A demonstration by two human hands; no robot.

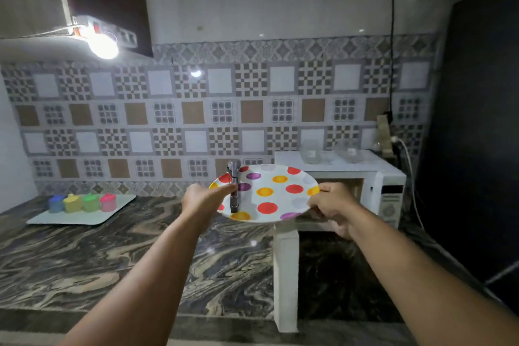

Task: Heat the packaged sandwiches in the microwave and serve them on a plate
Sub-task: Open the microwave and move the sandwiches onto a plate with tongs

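Head view: a white plate point(266, 194) with red, orange, purple and grey dots is held up above the bench point(112, 255), tilted toward the camera, between the two hands. Its right rim is pinched by the right hand point(332, 205), thumb on top and fingers curled beneath. Its left rim is met by the left hand point(203, 199), whose fingers are closed around a pair of metal tongs point(234, 191); the tongs are laid upright across the left part of the plate's face.

Behind and to the right of the plate, a white microwave point(390, 191) is seen on the bench with its door point(286, 270) swung open toward the camera. The opening is largely hidden by the plate and the right hand, so what lies inside cannot be told. Two clear plastic containers point(331, 153) are set on top of the microwave; their contents are too blurred to make out.

Far left on the bench, a white tray point(84, 218) is laid, carrying four small lidded jars point(82, 202) in blue, yellow, green and pink. A bright lamp point(102, 46) is fixed under the shelf at upper left, and a patterned tile wall point(196, 115) runs behind the bench.
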